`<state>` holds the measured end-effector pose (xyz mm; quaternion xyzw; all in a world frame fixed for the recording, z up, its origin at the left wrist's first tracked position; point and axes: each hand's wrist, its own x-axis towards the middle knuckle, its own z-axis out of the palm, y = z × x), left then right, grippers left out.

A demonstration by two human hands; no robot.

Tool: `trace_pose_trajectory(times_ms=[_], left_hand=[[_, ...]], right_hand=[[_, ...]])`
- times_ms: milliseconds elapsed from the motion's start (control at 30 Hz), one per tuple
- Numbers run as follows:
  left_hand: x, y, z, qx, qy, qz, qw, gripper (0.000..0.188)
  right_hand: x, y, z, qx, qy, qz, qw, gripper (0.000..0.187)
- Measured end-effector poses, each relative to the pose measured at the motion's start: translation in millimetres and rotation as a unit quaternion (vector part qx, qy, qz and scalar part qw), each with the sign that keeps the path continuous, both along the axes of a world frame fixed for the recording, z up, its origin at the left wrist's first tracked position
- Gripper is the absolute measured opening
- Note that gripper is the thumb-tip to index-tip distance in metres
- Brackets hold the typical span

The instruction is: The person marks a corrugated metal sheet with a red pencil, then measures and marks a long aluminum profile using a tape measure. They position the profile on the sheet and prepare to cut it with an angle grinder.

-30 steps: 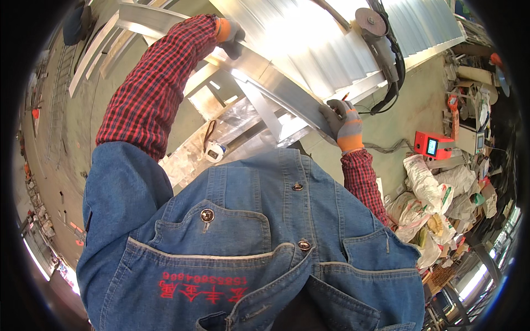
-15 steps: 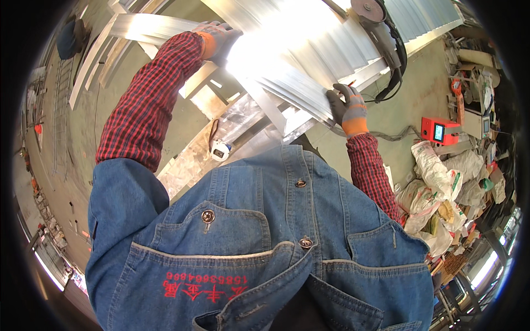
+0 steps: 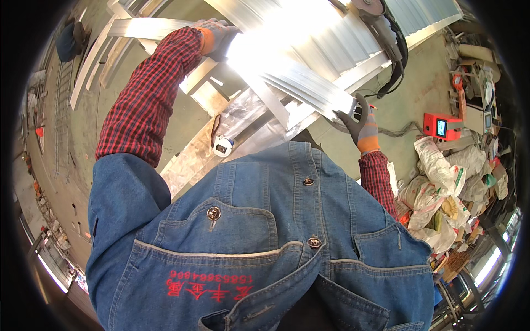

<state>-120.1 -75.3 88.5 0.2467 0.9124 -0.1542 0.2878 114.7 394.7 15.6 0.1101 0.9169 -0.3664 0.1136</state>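
**Two gloved hands on one long, bright metal profile**

Here's your right hand (image 3: 364, 126), right of centre: half curled, thumb and fingers parted at the end of the metal profile (image 3: 312, 88). Whether that grip is clamped or just touching, I cannot tell. Your left hand (image 3: 217, 37), upper middle, lies over the profile with fingers stretched forward; glare swallows the contact, so no call on how tight.

The profile slants from upper middle down to right of centre, ridged and shiny. It looks stiff lengthwise and fairly light for its length, probably thin-walled; smooth metal could slide under those gloves, and the cut end may be sharp. Best hold: its long edges, hands wide apart, palms clear of the corner.

Just below, centre, a tape measure (image 3: 222, 145) sits in its white case. Above, corrugated sheet (image 3: 326, 41) blazes with light. Out at the right, your containers: pale sacks (image 3: 433, 149), crumpled and heaped, contents hidden. Above them, a red box (image 3: 441, 127) with a lit screen.
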Motion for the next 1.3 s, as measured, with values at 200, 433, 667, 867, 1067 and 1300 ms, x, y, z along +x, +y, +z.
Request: trace_pose_trajectory(times_ms=[200, 433, 667, 867, 1067, 1300], left_hand=[[4.2, 4.1, -0.4, 0.006, -0.001, 0.034, 0.999, 0.115], [1.6, 3.7, 0.5, 0.010, 0.002, 0.013, 1.000, 0.107], [2.8, 3.1, 4.2, 0.014, 0.006, -0.014, 1.000, 0.093], [-3.3, -6.4, -10.4, 0.028, 0.002, 0.003, 1.000, 0.100], [-10.3, -12.3, -26.7, 0.042, 0.004, 0.008, 0.999, 0.100], [-24.1, -24.7, -40.0, 0.058, -0.008, -0.013, 0.998, 0.104]], right_hand=[[-0.4, -3.9, -8.2, -0.113, -0.006, -0.146, 0.983, 0.068], [4.7, 3.9, -37.6, -0.198, 0.030, -0.208, 0.957, 0.064], [8.6, 7.3, -39.0, -0.332, 0.007, -0.381, 0.863, 0.041], [9.5, 6.0, -36.2, -0.333, -0.064, -0.355, 0.871, 0.045], [12.3, -1.3, -28.3, -0.293, -0.095, -0.317, 0.897, 0.053], [14.9, -7.5, -13.8, -0.270, -0.088, -0.287, 0.915, 0.055]])
